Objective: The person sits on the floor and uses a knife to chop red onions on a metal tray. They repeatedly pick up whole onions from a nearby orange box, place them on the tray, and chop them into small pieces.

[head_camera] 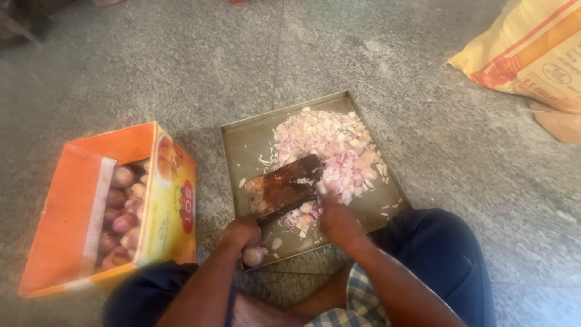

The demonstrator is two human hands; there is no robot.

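Steel, dull and square: a shallow metal tray [242, 142] on the grey stone floor [181, 60], the landmark. Heaped on it, pink chopped onion pieces [330, 148], plenty done. Left hand [240, 233] at its near edge clasps a peeled onion [253, 255]. Right hand [339, 223] grips something by the dark wooden chopping block [283, 189]; what, unclear. Left of the tray, an orange cardboard box [60, 206] holds many whole onions [121, 212].

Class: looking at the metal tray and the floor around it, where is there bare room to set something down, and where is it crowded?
Free: the tray's far-left corner, beside the chopped onion pile; the floor between tray and orange box. Crowded: the near edge, with wooden block, left hand and right hand.
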